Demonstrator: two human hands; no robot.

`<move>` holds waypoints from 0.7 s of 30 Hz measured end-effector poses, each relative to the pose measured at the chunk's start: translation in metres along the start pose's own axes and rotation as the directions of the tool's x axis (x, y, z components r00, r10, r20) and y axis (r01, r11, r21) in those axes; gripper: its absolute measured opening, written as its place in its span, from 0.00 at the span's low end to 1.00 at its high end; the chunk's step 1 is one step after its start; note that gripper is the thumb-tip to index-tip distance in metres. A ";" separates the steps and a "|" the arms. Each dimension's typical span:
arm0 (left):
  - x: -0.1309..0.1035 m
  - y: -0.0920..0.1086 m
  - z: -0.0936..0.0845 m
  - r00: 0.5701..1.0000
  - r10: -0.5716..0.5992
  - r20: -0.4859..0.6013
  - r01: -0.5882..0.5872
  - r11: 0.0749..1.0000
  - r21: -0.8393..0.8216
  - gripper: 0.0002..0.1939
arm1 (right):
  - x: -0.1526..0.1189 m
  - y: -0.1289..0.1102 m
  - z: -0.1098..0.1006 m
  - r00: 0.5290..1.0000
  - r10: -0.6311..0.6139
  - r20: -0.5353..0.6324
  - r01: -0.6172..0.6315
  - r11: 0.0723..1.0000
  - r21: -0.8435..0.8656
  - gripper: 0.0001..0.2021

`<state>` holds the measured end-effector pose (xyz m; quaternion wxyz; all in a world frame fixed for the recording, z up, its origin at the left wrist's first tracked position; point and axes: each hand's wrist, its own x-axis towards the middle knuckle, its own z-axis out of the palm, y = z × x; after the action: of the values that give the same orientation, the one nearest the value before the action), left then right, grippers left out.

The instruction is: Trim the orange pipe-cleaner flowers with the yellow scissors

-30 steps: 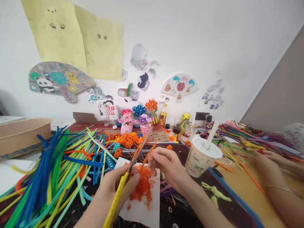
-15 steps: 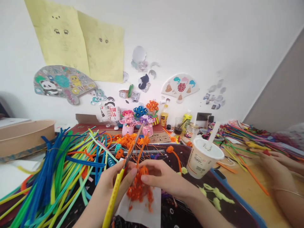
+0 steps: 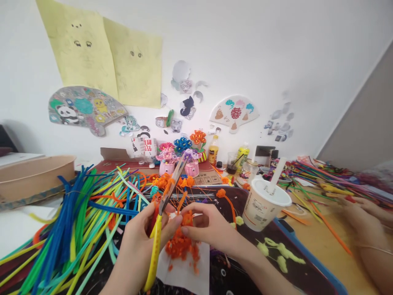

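Note:
My left hand (image 3: 141, 234) is closed around yellow-handled scissors (image 3: 156, 250), whose blades point up and away. Its thumb tip meets the fingers of my right hand (image 3: 211, 225) at an orange pipe cleaner (image 3: 181, 201). My right thumb and forefinger pinch that fuzzy stem, and its lower part is partly hidden by the fingers. Beneath both hands, orange fuzz clippings (image 3: 178, 248) lie heaped on a white paper sheet (image 3: 184, 280). Behind the scissors is a pile of orange pipe-cleaner flowers (image 3: 162, 180) with thin stems.
Bundles of coloured pipe cleaners (image 3: 58, 233) spread over the left side. A lidded paper cup (image 3: 260, 209) with a straw stands at the right, near pale yellow pieces (image 3: 281, 252). Finished flower pots (image 3: 192, 169) and bottles line the wall. Another person's hands (image 3: 362, 221) are at far right.
The scissors have turned in my left hand, so their blades look broader and a red part of the handle shows. Both hands stay close together at the orange stem. The view has shifted slightly.

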<state>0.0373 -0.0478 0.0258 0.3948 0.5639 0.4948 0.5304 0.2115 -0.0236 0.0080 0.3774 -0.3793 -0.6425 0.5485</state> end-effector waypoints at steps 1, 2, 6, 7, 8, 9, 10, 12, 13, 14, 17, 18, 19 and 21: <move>0.000 0.000 0.000 1.000 0.002 0.019 -0.003 1.000 0.018 0.12 | 0.000 0.000 0.000 1.000 -0.001 0.000 0.001 1.000 -0.016 0.14; -0.001 -0.001 0.000 0.999 0.004 0.034 -0.005 0.999 0.034 0.12 | 0.001 0.001 0.000 1.000 -0.003 0.001 0.003 1.000 -0.029 0.14; -0.002 -0.004 -0.001 0.999 0.030 0.021 -0.031 0.998 0.049 0.10 | 0.002 0.001 0.002 1.000 -0.013 0.015 0.013 1.000 -0.017 0.15; -0.002 -0.005 -0.001 0.999 0.034 0.013 -0.035 0.998 0.052 0.09 | 0.002 0.001 0.002 1.000 -0.016 0.015 0.016 1.000 -0.010 0.16; -0.002 -0.005 -0.001 0.999 0.038 0.011 -0.039 0.998 0.054 0.09 | 0.002 0.001 0.002 1.000 -0.019 0.015 0.019 1.000 -0.002 0.16; -0.002 -0.006 0.000 0.999 0.040 0.015 -0.041 0.998 0.054 0.09 | 0.002 0.001 0.003 1.000 -0.022 0.011 0.022 1.000 0.005 0.16; -0.003 -0.006 0.000 0.999 0.043 0.025 -0.044 0.998 0.054 0.08 | 0.002 0.001 0.003 1.000 -0.024 0.005 0.024 1.000 0.014 0.15; -0.003 -0.006 0.001 0.997 0.047 0.058 -0.050 0.998 0.047 0.08 | 0.002 0.001 0.004 1.000 -0.021 -0.014 0.022 0.999 0.033 0.15; -0.004 -0.006 0.002 0.997 0.047 0.067 -0.050 0.998 0.046 0.07 | 0.003 0.001 0.004 1.000 -0.017 -0.021 0.018 0.999 0.038 0.15; -0.004 -0.007 0.002 0.997 0.046 0.069 -0.049 0.998 0.045 0.07 | 0.003 0.001 0.004 1.000 -0.010 -0.026 0.011 0.999 0.042 0.15; -0.003 -0.007 0.004 0.998 0.060 0.035 -0.061 0.998 0.021 0.08 | 0.002 -0.001 0.004 1.000 0.001 -0.016 0.000 0.999 0.047 0.12; -0.003 -0.007 0.004 0.997 0.068 0.025 -0.068 0.998 0.009 0.09 | 0.001 -0.002 0.004 1.000 -0.005 -0.009 0.005 0.999 0.054 0.10; -0.002 -0.006 0.004 0.997 0.074 0.020 -0.074 0.997 -0.002 0.10 | 0.000 -0.004 0.004 1.000 -0.014 -0.001 0.014 0.998 0.067 0.09; 0.000 -0.006 0.002 0.997 0.073 -0.001 -0.073 0.997 -0.008 0.13 | -0.002 -0.006 0.003 0.999 -0.037 0.018 0.035 0.994 0.105 0.09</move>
<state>0.0389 -0.0469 0.0198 0.3772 0.5799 0.4720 0.5465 0.2089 -0.0269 0.0138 0.4002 -0.3416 -0.6233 0.5785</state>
